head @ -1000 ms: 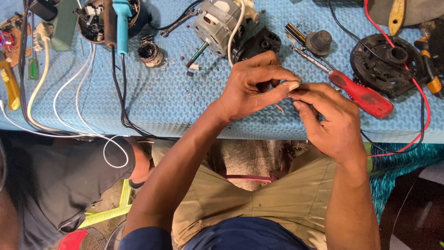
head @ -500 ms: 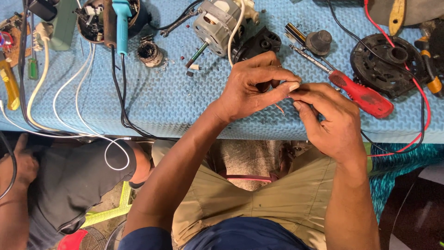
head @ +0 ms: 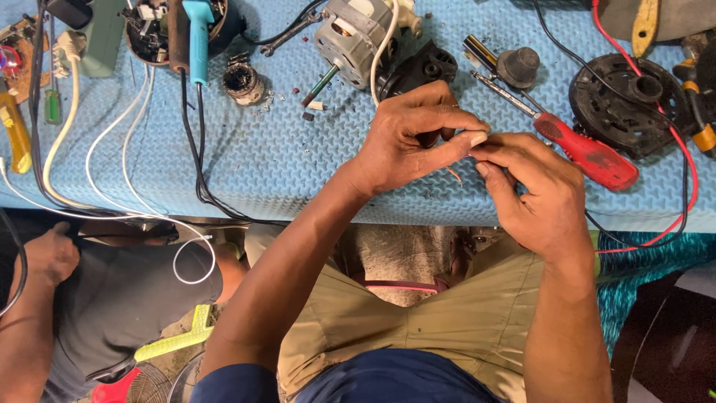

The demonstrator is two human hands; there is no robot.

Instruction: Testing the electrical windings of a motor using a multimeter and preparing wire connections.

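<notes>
Both hands meet over the worktop's (head: 298, 172) near edge, fingertips pinched together on something too small to make out; a thin wire (head: 455, 175) pokes out below. Left hand (head: 406, 138) hides part of the black housing (head: 418, 67); right hand (head: 533, 194) lies just beside the red screwdriver (head: 589, 157)

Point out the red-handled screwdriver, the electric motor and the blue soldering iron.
red-handled screwdriver (head: 589, 155), head view, on the red handle.
electric motor (head: 350, 33), head view, on its metal body.
blue soldering iron (head: 198, 37), head view, on the blue handle.
</notes>
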